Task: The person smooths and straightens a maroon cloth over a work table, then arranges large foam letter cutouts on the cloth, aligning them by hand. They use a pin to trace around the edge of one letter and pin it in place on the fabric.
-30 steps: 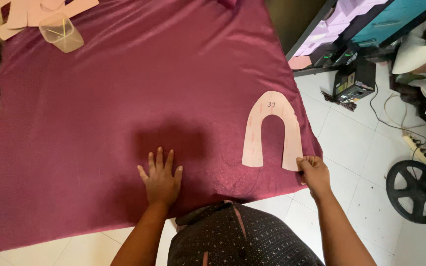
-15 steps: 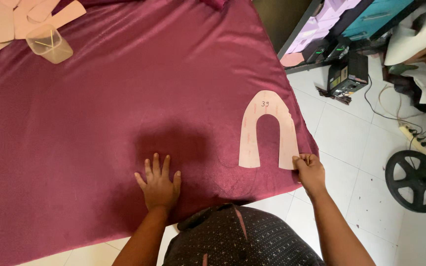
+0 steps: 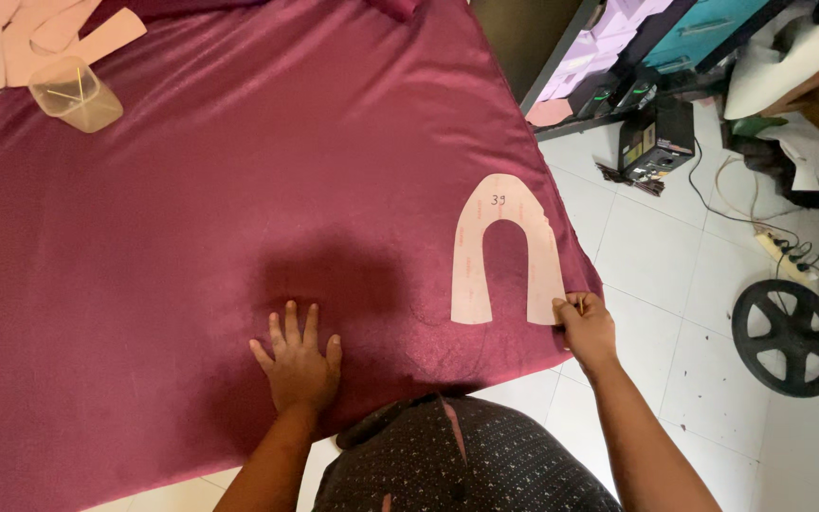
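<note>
A large maroon cloth (image 3: 239, 209) lies spread flat on the floor. On its right side rests a pale pink horseshoe-shaped paper pattern piece (image 3: 504, 248) with its open end toward me. My left hand (image 3: 298, 364) presses flat on the cloth near its near edge, fingers spread. My right hand (image 3: 586, 324) pinches the cloth's right near corner, beside the lower right leg of the pattern piece.
Several more pink pattern pieces (image 3: 21, 43) and a small clear plastic container (image 3: 76, 93) sit at the cloth's far left corner. On the white tile floor to the right are a black box device (image 3: 656, 137), cables, a power strip (image 3: 789, 254) and a black wheel (image 3: 793, 334).
Both hands stay in nearly the same places on the cloth; the view has shifted slightly. The right hand keeps its pinch at the corner.
</note>
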`<state>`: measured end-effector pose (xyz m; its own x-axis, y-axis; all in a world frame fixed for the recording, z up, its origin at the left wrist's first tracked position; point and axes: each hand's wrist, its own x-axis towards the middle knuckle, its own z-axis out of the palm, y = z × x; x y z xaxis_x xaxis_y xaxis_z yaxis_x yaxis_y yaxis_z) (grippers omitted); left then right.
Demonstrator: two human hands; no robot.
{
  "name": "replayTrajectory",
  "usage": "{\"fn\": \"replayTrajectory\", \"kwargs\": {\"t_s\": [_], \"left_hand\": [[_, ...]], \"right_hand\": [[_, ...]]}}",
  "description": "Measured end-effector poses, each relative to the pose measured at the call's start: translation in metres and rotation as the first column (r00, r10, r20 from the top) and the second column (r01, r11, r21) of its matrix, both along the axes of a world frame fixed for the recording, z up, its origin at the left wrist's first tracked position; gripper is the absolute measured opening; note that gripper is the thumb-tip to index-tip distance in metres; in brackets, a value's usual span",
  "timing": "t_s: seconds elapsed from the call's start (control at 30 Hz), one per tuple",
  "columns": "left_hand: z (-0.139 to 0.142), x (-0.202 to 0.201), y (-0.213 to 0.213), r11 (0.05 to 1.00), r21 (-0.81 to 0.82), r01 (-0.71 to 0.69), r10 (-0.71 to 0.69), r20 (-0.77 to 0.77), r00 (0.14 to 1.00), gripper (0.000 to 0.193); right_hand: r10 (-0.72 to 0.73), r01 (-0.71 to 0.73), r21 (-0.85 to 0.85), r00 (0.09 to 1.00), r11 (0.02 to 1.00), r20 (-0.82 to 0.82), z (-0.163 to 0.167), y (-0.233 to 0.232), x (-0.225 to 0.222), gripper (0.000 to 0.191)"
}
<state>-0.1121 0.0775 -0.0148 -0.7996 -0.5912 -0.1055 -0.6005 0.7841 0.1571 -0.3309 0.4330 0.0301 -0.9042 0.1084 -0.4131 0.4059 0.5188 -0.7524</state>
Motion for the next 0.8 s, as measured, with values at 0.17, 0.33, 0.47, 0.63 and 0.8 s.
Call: {"fn": "replayTrajectory", "kwargs": {"t_s": [0.17, 0.33, 0.47, 0.63, 0.8], "left_hand": [[0.001, -0.003, 0.003, 1.000, 0.003, -0.005, 0.005, 0.034, 0.999, 0.070], [0.002, -0.005, 0.006, 1.000, 0.009, 0.001, -0.001, 0.022, 1.000, 0.069], [0.001, -0.007, 0.007, 1.000, 0.004, 0.005, -0.006, 0.044, 0.999, 0.071], [-0.007, -0.012, 0.012, 1.000, 0.021, 0.009, -0.009, 0.009, 1.000, 0.069], [-0.008, -0.021, 0.024, 1.000, -0.001, 0.028, -0.028, 0.015, 0.999, 0.069]], "right_hand": [[0.000, 0.000, 0.026, 1.000, 1.000, -0.014, -0.002, 0.002, -0.001, 0.025], [0.076, -0.060, 0.193, 0.994, 0.979, -0.076, 0.002, -0.006, -0.003, 0.031], [0.114, -0.115, 0.064, 0.993, 0.991, 0.013, 0.010, -0.010, -0.016, 0.052], [0.097, -0.056, 0.170, 0.966, 0.984, -0.241, 0.013, 0.024, -0.051, 0.062], [0.063, -0.062, -0.008, 0.988, 0.998, 0.145, -0.009, 0.081, -0.053, 0.058]]}}
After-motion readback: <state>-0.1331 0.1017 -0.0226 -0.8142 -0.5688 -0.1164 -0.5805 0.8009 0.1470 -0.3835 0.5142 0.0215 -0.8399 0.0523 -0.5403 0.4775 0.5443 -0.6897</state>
